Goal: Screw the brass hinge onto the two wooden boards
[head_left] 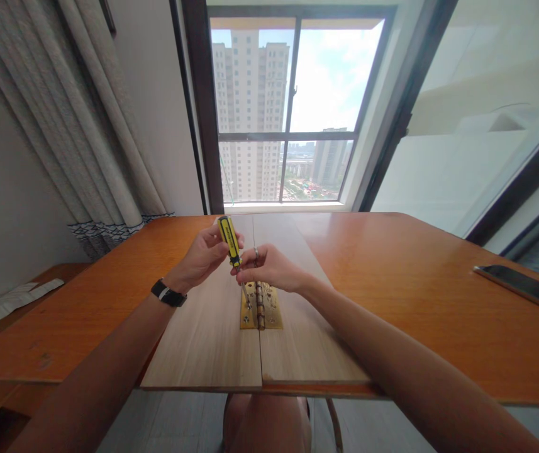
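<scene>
A brass hinge [260, 308] lies across the seam between two pale wooden boards [203, 355]. My left hand [207, 255] has its fingers round the yellow and black handle of a screwdriver [229, 238]. Just right of it, my right hand [269, 267] pinches the screwdriver near the base of its shaft. The screwdriver is tilted, its tip down at the left leaf of the hinge, where a screw seems to sit. My right fingers partly cover the hinge's far edge.
Both boards rest on an orange-brown wooden table [392, 283]. A dark phone-like slab [524, 289] lies at the far right. White strips [14, 302] are at the far left, below a grey curtain [61, 113]. A window stands behind the table.
</scene>
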A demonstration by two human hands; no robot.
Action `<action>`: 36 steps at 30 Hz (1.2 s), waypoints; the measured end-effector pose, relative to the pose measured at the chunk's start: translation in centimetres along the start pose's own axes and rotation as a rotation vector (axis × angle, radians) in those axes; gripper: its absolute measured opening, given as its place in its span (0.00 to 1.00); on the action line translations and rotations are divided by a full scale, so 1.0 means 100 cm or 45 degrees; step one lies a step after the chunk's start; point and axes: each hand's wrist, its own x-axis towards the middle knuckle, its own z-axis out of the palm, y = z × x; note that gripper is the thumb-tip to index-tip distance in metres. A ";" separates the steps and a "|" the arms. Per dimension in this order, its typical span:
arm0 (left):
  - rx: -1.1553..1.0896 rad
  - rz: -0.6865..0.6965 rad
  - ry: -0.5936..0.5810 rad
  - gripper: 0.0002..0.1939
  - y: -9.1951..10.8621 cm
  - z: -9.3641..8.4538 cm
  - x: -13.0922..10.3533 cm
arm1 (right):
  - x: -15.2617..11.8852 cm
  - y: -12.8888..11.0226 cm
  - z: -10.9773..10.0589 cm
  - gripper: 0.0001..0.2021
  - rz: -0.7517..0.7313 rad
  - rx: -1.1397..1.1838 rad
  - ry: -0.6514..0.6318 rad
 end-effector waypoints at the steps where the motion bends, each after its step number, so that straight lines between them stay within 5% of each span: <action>1: -0.009 -0.010 -0.009 0.19 0.001 0.001 0.000 | 0.000 0.000 0.000 0.11 0.002 0.002 -0.004; 11: 0.044 0.067 0.035 0.18 -0.001 -0.005 0.002 | -0.003 -0.005 -0.004 0.13 0.017 0.139 -0.152; 20: 0.110 0.108 0.079 0.20 -0.004 -0.005 0.003 | -0.001 -0.005 0.002 0.09 0.029 0.036 0.103; 26: 0.053 0.036 0.075 0.31 -0.002 0.003 0.005 | -0.002 -0.005 0.000 0.10 0.069 0.093 0.030; 31: 0.061 -0.115 0.224 0.19 -0.008 -0.001 0.009 | -0.004 -0.007 -0.002 0.14 0.089 0.172 0.012; 36: 0.414 -0.192 0.059 0.11 -0.014 -0.011 0.008 | -0.003 -0.006 -0.010 0.15 -0.027 0.194 0.060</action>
